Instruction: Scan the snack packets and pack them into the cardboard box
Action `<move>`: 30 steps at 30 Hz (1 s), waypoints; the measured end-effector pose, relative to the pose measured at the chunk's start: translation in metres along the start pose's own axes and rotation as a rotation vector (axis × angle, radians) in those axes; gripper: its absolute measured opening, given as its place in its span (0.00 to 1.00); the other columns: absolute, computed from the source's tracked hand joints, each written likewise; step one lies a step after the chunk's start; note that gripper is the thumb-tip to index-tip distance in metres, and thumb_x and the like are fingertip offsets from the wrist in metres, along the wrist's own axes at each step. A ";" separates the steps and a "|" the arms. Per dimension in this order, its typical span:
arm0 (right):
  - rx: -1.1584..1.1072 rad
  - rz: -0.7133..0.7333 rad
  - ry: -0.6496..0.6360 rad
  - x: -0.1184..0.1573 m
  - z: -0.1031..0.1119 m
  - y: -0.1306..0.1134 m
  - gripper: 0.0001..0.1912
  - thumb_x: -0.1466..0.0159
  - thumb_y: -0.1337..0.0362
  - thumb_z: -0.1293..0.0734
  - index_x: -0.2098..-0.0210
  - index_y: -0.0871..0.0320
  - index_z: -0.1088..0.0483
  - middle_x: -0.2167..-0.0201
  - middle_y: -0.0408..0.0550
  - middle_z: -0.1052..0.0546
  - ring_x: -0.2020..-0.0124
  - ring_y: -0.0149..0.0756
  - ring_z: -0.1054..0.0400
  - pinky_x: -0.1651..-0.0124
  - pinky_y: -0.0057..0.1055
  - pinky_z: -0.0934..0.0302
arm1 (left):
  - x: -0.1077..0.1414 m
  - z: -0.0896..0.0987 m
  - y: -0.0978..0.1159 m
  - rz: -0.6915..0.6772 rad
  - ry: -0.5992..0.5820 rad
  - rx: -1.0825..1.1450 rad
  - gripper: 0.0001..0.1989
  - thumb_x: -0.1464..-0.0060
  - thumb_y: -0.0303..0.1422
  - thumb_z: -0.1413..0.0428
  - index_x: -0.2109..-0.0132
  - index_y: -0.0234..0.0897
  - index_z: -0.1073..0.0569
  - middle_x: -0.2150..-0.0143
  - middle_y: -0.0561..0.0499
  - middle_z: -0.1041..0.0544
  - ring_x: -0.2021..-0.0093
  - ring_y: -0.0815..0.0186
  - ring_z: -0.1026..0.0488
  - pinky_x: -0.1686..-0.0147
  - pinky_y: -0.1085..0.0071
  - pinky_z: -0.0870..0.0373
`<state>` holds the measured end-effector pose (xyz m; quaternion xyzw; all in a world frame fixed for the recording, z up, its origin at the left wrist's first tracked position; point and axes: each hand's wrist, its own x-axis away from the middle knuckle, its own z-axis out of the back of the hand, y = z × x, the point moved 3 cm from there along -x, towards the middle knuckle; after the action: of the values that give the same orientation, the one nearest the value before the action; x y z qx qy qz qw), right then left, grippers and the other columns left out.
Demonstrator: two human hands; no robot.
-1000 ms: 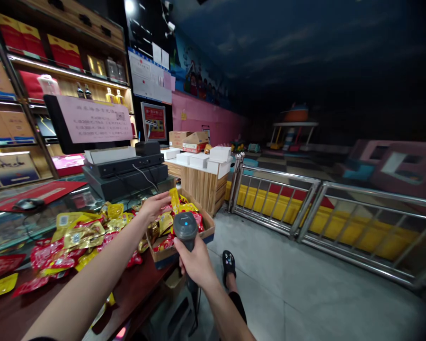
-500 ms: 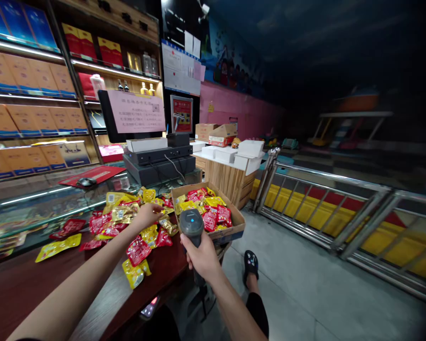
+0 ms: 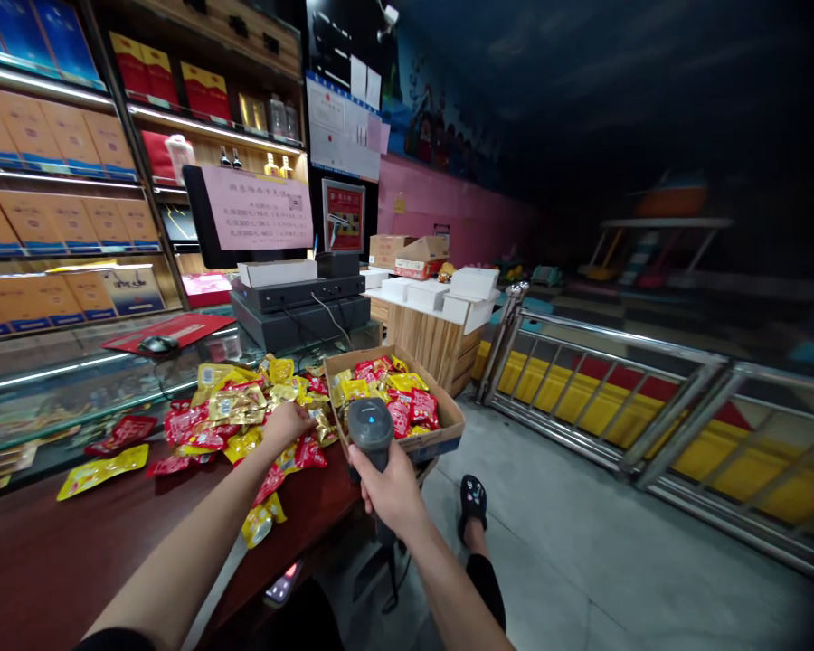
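Note:
My right hand (image 3: 392, 488) is wrapped round the handle of a dark handheld barcode scanner (image 3: 370, 432), which has a small blue light on top. Over a heap of red, yellow and gold snack packets (image 3: 237, 405) on the dark wooden counter, my left hand (image 3: 288, 427) is closed, fingers curled toward the packets. What its fingertips pinch, if anything, is hidden. Just beyond the scanner, a shallow cardboard box (image 3: 449, 425) holds more red and yellow packets. One yellow packet (image 3: 103, 472) lies apart at the left, and another (image 3: 263, 520) near the counter's front edge.
A monitor (image 3: 200, 217) with a pink sheet on it stands behind dark equipment (image 3: 298, 321). A mouse (image 3: 158, 344) rests on a red mat. A phone (image 3: 283, 583) is below the counter edge. Metal railings (image 3: 603, 357) run along the right; boxed goods line the shelves.
My left hand has moved slightly down and left over the heap, now covering a red packet seen before. The scanner stays in my right hand. The view has shifted a little.

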<state>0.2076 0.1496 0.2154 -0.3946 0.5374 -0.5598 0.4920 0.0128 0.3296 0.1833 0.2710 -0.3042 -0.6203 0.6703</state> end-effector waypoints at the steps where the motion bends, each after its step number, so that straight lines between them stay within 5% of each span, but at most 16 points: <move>1: 0.001 -0.006 0.003 0.000 0.001 0.001 0.18 0.36 0.49 0.31 0.60 0.58 0.32 0.87 0.33 0.33 0.90 0.29 0.40 0.88 0.22 0.45 | -0.001 -0.001 0.000 0.010 -0.015 0.051 0.14 0.60 0.34 0.30 0.80 0.38 0.29 0.80 0.48 0.25 0.69 0.54 0.21 0.66 0.67 0.27; 9: -0.023 -0.012 -0.025 0.000 0.002 -0.004 0.17 0.36 0.50 0.31 0.59 0.57 0.32 0.87 0.32 0.33 0.90 0.29 0.40 0.88 0.22 0.45 | -0.003 0.017 0.013 0.038 0.049 0.507 0.16 0.50 0.36 0.34 0.67 0.40 0.36 0.78 0.57 0.28 0.77 0.65 0.25 0.72 0.68 0.23; 16: -0.051 0.039 -0.020 -0.003 0.010 -0.029 0.16 0.37 0.51 0.30 0.59 0.56 0.33 0.86 0.32 0.34 0.89 0.29 0.41 0.87 0.23 0.45 | 0.009 0.042 0.071 -0.145 0.060 0.660 0.18 0.54 0.36 0.31 0.65 0.40 0.35 0.74 0.56 0.25 0.76 0.67 0.25 0.75 0.71 0.25; 22: 0.019 0.105 0.038 -0.008 0.023 -0.046 0.19 0.38 0.51 0.29 0.54 0.56 0.29 0.82 0.38 0.27 0.83 0.34 0.32 0.80 0.27 0.38 | 0.029 0.007 0.129 -0.287 -0.114 0.728 0.21 0.62 0.37 0.28 0.67 0.39 0.32 0.78 0.57 0.25 0.79 0.69 0.29 0.79 0.75 0.31; 30: -0.024 0.074 0.105 -0.004 0.043 -0.046 0.18 0.37 0.51 0.30 0.55 0.56 0.30 0.84 0.37 0.31 0.87 0.34 0.37 0.86 0.27 0.44 | 0.040 -0.048 0.168 -0.339 -0.257 0.800 0.21 0.64 0.38 0.28 0.68 0.39 0.31 0.78 0.55 0.23 0.80 0.69 0.30 0.78 0.76 0.36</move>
<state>0.2446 0.1416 0.2658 -0.3503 0.5834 -0.5547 0.4787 0.1624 0.3031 0.2785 0.4754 -0.5520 -0.5838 0.3584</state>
